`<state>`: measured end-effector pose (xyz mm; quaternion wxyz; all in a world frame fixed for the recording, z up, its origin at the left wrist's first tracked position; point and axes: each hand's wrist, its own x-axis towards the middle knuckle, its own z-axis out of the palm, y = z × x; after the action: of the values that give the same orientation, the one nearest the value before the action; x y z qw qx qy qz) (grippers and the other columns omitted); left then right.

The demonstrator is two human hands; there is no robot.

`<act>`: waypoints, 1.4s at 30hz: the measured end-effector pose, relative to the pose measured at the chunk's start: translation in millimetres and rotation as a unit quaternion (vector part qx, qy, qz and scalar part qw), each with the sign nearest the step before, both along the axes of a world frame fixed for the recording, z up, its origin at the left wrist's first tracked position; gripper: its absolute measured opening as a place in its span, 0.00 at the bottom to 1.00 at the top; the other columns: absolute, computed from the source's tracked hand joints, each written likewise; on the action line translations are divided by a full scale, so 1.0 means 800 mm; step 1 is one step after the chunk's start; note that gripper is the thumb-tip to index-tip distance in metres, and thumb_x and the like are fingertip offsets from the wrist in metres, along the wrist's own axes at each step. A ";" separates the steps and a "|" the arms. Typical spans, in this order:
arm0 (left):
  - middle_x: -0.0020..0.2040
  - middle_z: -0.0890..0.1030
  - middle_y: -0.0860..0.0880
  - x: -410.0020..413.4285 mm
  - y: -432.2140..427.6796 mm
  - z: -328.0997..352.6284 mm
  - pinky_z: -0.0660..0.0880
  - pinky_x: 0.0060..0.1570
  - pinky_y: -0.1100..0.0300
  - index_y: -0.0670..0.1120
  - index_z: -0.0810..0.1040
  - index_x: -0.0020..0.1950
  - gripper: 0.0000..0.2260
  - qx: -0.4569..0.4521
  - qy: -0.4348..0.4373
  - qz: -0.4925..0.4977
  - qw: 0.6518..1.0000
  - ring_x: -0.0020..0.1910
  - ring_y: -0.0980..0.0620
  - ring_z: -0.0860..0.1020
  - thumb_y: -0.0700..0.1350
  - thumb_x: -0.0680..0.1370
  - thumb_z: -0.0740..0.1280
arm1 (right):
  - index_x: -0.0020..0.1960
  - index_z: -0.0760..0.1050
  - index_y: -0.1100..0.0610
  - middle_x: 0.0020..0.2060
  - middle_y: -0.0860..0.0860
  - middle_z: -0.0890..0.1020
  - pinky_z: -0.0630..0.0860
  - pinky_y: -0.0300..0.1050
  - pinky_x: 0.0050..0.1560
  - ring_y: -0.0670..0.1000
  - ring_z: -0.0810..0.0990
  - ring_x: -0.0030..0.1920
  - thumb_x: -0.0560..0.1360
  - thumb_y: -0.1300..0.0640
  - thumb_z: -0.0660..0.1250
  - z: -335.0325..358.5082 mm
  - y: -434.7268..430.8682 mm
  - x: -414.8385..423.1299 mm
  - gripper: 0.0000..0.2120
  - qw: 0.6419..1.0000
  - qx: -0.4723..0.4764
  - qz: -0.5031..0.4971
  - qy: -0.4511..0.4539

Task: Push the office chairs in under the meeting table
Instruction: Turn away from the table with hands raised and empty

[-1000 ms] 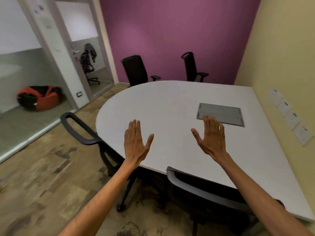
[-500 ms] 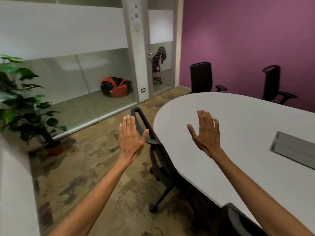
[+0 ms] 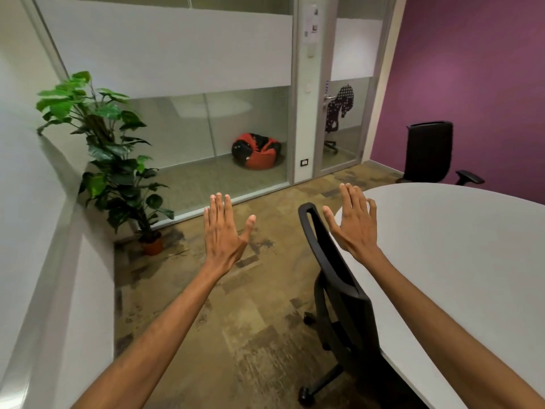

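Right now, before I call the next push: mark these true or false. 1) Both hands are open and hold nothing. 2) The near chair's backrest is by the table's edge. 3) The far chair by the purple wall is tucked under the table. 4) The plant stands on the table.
1) True: the left hand and right hand are spread and empty.
2) True: the near chair sits beside the rim of the table.
3) False: the far chair stands back from the table, its backrest fully visible.
4) False: the potted plant stands on the floor in the corner.
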<state>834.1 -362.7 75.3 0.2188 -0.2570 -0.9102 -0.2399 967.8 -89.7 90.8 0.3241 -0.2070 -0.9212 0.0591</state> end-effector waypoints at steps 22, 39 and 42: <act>0.80 0.47 0.41 -0.369 0.051 0.023 0.44 0.78 0.45 0.41 0.46 0.79 0.42 -0.013 0.005 0.074 0.997 0.79 0.48 0.42 0.70 0.76 0.42 | 0.78 0.54 0.56 0.76 0.55 0.61 0.50 0.57 0.74 0.53 0.55 0.76 0.78 0.32 0.43 0.003 0.073 -0.424 0.38 0.997 -0.001 0.079 0.014; 0.80 0.45 0.43 -0.702 0.207 -0.004 0.43 0.78 0.47 0.40 0.44 0.79 0.41 -0.028 0.014 0.030 0.999 0.79 0.49 0.40 0.69 0.78 0.44 | 0.78 0.55 0.57 0.76 0.55 0.61 0.52 0.60 0.74 0.53 0.55 0.76 0.79 0.33 0.45 -0.012 0.207 -0.726 0.37 0.999 -0.013 0.038 0.007; 0.80 0.47 0.42 -0.782 0.234 -0.003 0.44 0.78 0.47 0.40 0.45 0.79 0.42 -0.023 0.026 0.017 0.999 0.79 0.48 0.42 0.70 0.78 0.45 | 0.77 0.56 0.57 0.76 0.55 0.62 0.52 0.58 0.74 0.53 0.56 0.76 0.79 0.33 0.46 -0.014 0.229 -0.790 0.36 1.000 -0.006 0.017 0.012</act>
<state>208.6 -175.4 72.9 0.2407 -0.2530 -0.9137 -0.2080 335.7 93.7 79.4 0.3328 -0.1921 -0.9204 0.0726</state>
